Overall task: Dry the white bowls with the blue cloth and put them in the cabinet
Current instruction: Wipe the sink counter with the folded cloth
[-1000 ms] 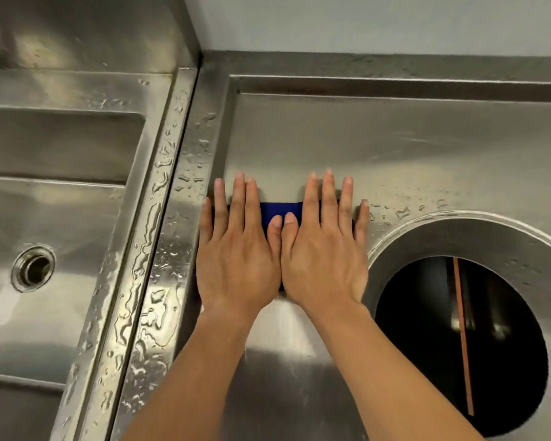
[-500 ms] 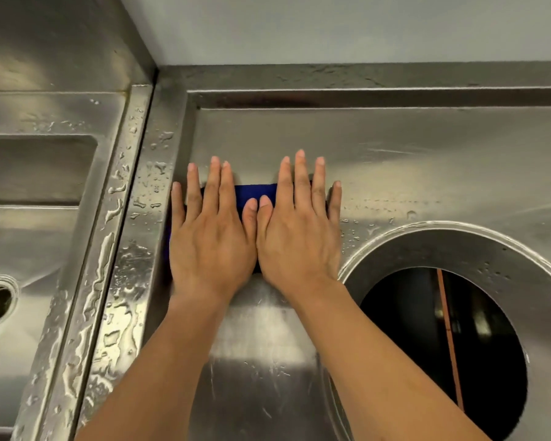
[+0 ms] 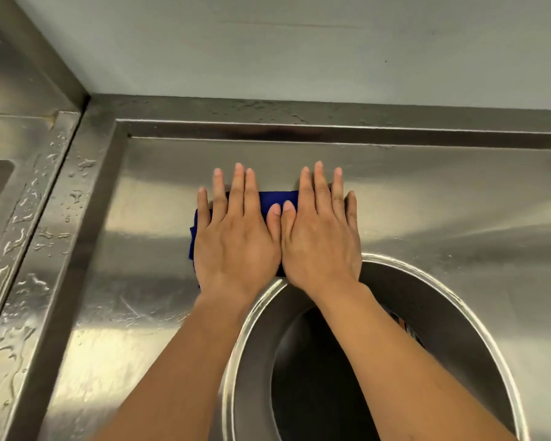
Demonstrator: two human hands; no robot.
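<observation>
Shifted to the right along the steel table (image 3: 427,198) compared with a second ago: both hands together with the blue cloth (image 3: 277,198) under them, then close beside the wet ledge (image 3: 45,237) on the left, now well apart from it and touching the far left rim of the round hole (image 3: 477,316). Same pose as before, only a new place. Left hand (image 3: 236,240) open and flat, fingers stretched, palm pressed down on the left part of the cloth; right hand (image 3: 320,240) open and flat in the same way on the right part, thumbs touching each other in the middle. Nothing gripped by either hand. Probably a wiping or pressing of the table surface, or a flattening of the cloth, not yet a drying of any bowl. Judged from this, the task itself hardly begun or between two bowls, hard to say which. No white bowl anywhere in view, and no cabinet either, so no telling how many bowls are dry or put away. Most of the cloth hidden under the palms: only a dark blue strip between the fingers at the far side and a narrow edge at the left, so folded or crumpled cannot be told. Inside of the hole dark, partly covered by the right forearm, with something orange at its right side, too small to name. Sink on the far left cut off by the frame edge, only drops of water on its border visible.
</observation>
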